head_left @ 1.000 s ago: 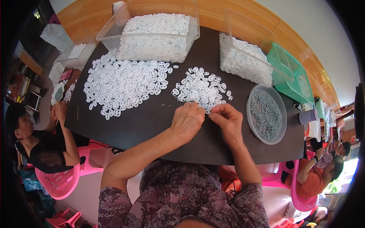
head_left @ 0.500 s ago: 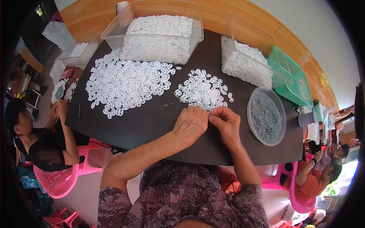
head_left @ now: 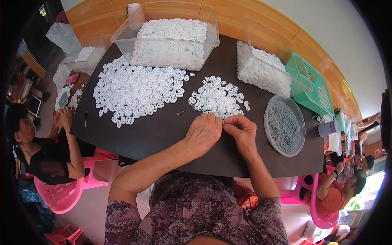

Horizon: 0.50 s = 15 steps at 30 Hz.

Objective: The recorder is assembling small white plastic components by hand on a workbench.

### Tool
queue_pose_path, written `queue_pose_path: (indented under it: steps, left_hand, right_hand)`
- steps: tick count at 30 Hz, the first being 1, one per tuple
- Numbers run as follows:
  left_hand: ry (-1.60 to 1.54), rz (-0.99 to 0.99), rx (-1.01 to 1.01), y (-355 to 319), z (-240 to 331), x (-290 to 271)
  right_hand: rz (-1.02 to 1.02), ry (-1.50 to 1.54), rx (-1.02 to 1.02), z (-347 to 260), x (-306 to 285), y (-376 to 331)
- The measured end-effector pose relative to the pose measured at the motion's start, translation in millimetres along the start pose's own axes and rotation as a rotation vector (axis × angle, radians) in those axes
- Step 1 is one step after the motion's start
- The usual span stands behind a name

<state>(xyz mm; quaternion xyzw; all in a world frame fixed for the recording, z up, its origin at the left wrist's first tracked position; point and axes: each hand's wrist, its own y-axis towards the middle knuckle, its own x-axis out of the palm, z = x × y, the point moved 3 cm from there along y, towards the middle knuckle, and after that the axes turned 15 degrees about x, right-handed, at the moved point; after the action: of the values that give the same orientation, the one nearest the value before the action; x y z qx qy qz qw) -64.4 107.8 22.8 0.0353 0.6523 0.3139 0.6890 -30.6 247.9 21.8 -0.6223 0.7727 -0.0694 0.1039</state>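
Observation:
My left hand [head_left: 204,132] and my right hand [head_left: 241,131] meet fingertip to fingertip over the dark table [head_left: 163,130], pinching something small that the fingers hide. Just beyond them lies a small heap of white plastic pieces [head_left: 216,98]. A larger spread of the same white pieces [head_left: 136,92] covers the table to the left. A round clear dish of small grey metal parts [head_left: 284,124] sits to the right of my right hand.
Two clear bins of white pieces [head_left: 171,36] [head_left: 263,69] stand at the far edge, with a green basket [head_left: 312,87] beside them. One person sits at the left on a pink chair [head_left: 61,192]; another sits at the lower right.
My hands stay together at the near edge of the small heap; the fingers have shifted only slightly.

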Motion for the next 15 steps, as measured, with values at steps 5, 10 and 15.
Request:
queue_pose_path:
  steps: [5, 10, 15]
  left_hand:
    - [-0.038, -0.009, -0.017, 0.2, -2.3, -0.4]
    - [-0.088, -0.052, -0.044, 0.0, -8.4, 3.1]
    - [-0.072, -0.031, -0.033, -0.5, -5.6, 2.6]
  right_hand:
    - [0.002, -0.013, -0.011, 0.0, -0.7, 1.2]
    - [0.001, 0.007, 0.000, -0.6, -0.9, 1.3]
    - [0.001, 0.016, -0.006, 1.1, -2.5, 2.9]
